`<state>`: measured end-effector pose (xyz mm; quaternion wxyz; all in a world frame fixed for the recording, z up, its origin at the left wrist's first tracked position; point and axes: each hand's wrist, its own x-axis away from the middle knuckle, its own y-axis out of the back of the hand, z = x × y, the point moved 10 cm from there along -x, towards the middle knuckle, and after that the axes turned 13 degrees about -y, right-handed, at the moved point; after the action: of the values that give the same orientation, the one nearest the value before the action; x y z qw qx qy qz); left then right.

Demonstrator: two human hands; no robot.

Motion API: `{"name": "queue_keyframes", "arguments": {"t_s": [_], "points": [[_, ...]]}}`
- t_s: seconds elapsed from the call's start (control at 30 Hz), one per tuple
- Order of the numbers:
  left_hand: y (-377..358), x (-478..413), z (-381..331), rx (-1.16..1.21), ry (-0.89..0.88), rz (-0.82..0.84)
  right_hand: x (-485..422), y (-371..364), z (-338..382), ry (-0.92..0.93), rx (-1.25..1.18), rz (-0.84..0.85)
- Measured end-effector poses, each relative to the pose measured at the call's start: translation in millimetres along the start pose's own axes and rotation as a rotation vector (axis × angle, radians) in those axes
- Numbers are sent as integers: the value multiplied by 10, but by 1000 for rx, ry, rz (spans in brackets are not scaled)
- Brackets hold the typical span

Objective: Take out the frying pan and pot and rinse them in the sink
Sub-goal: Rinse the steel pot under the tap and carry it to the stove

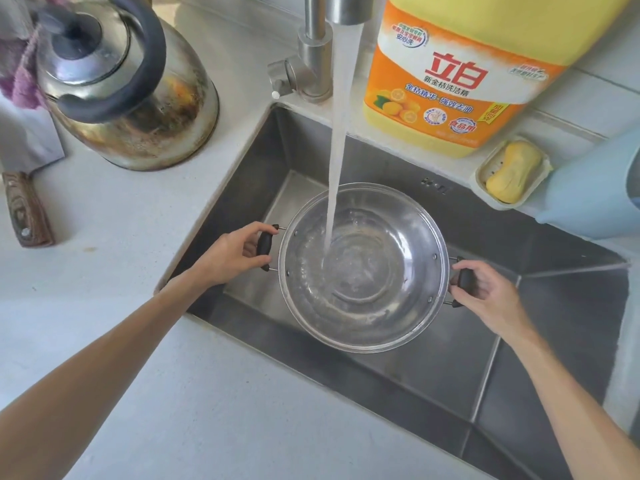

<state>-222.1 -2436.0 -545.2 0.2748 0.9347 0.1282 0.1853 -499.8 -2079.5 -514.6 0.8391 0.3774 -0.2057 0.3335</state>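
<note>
Pot (363, 271) held low in sink (242, 168) beneath tap stream (337, 150): stiff steel, wet, likely slippery, probably getting heavier with water. Left hand (232, 254) and right hand (488, 292) curled round black side handles (265, 247), the safest hold.

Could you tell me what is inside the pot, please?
Only running water, splashing on the bare steel bottom of the pot. The sink floor directly under it is covered.

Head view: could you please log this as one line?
rinsing | round steel pot under tap water | left hand, right hand: gripping black side handles | in steel sink
</note>
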Motion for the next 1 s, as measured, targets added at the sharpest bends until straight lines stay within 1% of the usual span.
{"name": "queue_keyframes", "arguments": {"t_s": [0.17,0.37,0.53,0.63,0.77,0.83,0.93,1.0], "points": [[129,60,-43,-8,-51,-53,-13,-79,-67,26,18,48],[178,97,-147,-43,-95,-77,-20,-120,-72,48,18,55],[191,155,-256,-83,-172,-92,17,-188,-73,73,51,84],[214,170,-269,-88,-173,-113,23,-189,-42,82,62,63],[290,158,-222,-32,-109,-220,3,-107,-72,54,42,-21],[320,149,-193,-75,-99,-234,-15,-70,-109,16,-10,-48],[372,143,-246,-237,-117,-223,-40,-66,-94,8,-70,-42],[396,146,-282,-182,-129,-249,-58,-72,-66,15,-92,-23]]}}
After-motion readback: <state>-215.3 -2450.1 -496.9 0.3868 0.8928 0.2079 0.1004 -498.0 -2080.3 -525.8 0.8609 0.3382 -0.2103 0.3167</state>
